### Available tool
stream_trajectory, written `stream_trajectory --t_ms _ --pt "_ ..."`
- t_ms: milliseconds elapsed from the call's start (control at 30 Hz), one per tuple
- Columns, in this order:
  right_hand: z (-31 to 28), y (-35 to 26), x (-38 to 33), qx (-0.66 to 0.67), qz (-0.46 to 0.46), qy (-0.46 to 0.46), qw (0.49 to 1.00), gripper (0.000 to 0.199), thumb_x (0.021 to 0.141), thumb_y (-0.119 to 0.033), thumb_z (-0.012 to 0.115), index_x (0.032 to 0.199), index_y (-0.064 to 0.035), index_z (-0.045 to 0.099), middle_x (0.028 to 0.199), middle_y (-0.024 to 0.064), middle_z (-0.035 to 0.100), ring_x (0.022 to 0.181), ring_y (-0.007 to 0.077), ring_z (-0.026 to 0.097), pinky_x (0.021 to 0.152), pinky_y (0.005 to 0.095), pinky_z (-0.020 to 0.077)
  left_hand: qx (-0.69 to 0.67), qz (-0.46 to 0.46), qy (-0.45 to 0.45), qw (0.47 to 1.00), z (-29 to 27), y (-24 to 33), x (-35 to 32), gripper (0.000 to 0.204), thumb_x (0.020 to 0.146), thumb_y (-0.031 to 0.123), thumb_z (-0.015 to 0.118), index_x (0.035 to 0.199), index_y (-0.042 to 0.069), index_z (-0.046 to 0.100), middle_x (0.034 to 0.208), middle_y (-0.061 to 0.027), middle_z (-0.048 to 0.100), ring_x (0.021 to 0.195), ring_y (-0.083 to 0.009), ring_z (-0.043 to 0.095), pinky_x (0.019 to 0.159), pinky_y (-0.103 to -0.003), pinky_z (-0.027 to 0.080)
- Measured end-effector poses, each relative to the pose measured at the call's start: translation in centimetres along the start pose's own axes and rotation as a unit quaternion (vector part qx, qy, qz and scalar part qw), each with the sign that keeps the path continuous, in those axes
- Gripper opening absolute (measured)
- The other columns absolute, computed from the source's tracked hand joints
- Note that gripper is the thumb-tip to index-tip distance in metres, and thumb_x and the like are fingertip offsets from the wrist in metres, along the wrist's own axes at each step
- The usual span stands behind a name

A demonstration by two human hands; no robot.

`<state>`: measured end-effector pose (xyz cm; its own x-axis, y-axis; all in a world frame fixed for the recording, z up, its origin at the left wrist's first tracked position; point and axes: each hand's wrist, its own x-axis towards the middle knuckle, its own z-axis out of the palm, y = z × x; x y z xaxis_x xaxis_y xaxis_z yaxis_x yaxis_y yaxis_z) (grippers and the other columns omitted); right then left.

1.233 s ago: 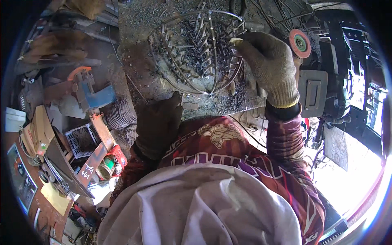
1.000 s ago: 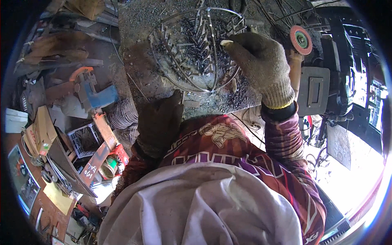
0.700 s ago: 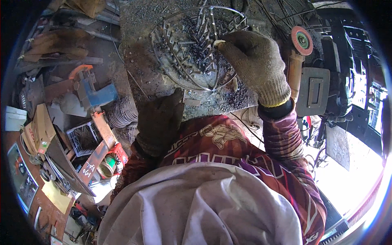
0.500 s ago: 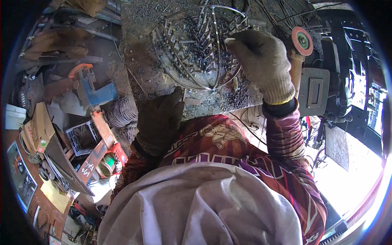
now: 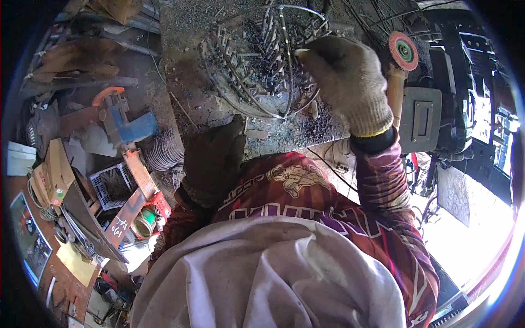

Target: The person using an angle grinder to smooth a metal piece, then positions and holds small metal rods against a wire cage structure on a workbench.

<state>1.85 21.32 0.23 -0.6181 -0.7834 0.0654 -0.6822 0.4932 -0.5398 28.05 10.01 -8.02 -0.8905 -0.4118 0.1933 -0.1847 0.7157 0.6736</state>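
A round wire frame point(image 5: 257, 65) made of bent metal rods lies on a gritty, dust-covered workbench point(image 5: 186, 54). My right hand point(image 5: 344, 82), in a light knitted glove, is closed on the frame's right rim near the top. My left hand point(image 5: 213, 158), in a dark glove, rests at the bench's near edge just below the frame; whether it holds anything is hidden. My patterned red sleeves and a white cloth over my shoulders fill the lower middle.
An angle grinder with a reddish flap disc point(image 5: 403, 50) lies right of the frame beside a grey box point(image 5: 420, 117). A blue vise point(image 5: 128, 123), wire coils point(image 5: 164, 153), a small white crate point(image 5: 112, 186) and scrap metal crowd the left side.
My right hand has shifted along the frame's right rim, dipping left and then back up toward the top. The left hand has stayed at the bench edge.
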Motion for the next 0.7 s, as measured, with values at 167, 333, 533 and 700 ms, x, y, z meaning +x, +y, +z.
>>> stream_trajectory --t_ms 167,333,533,700 --pt "-1.8 0.9 -1.5 0.088 0.065 0.010 0.994 0.030 0.095 -0.035 0.076 0.101 -0.0063 0.082 0.087 0.0135 0.079 0.080 0.0256 0.078 0.074 0.0382 0.0589 0.017 0.030 0.018 0.999 0.1 0.2 -0.1 0.031 0.091 0.008 0.075 0.121 0.005 0.070 0.090 -0.0188 0.073 0.079 -0.0397 0.070 0.070 -0.049 0.055" --pt "-1.1 0.6 -2.2 0.081 0.086 -0.017 0.993 0.031 0.094 -0.036 0.077 0.104 -0.0075 0.083 0.088 0.0142 0.079 0.081 0.0257 0.078 0.076 0.0374 0.0594 0.024 0.016 0.007 1.000 0.3 -0.1 -0.1 0.029 0.094 0.018 0.075 0.120 0.006 0.073 0.089 -0.0205 0.076 0.075 -0.0394 0.073 0.067 -0.051 0.057" --pt "0.1 -0.2 -2.2 0.055 0.051 -0.032 0.997 0.033 0.093 -0.042 0.075 0.100 -0.0101 0.083 0.085 0.0149 0.077 0.081 0.0335 0.077 0.075 0.0424 0.0602 0.024 0.013 0.020 0.999 0.5 -0.3 -0.5 0.032 0.092 0.018 0.076 0.123 0.007 0.073 0.088 -0.0170 0.076 0.075 -0.0368 0.073 0.070 -0.052 0.056" --pt "0.5 -0.8 -2.1 0.075 0.042 -0.037 0.996 0.033 0.094 -0.042 0.074 0.096 -0.0106 0.082 0.083 0.0145 0.077 0.082 0.0349 0.076 0.077 0.0440 0.0599 0.054 0.001 0.008 0.998 0.9 -0.5 -0.9 0.034 0.093 0.019 0.076 0.125 0.009 0.073 0.093 -0.0124 0.078 0.082 -0.0318 0.073 0.076 -0.049 0.053"
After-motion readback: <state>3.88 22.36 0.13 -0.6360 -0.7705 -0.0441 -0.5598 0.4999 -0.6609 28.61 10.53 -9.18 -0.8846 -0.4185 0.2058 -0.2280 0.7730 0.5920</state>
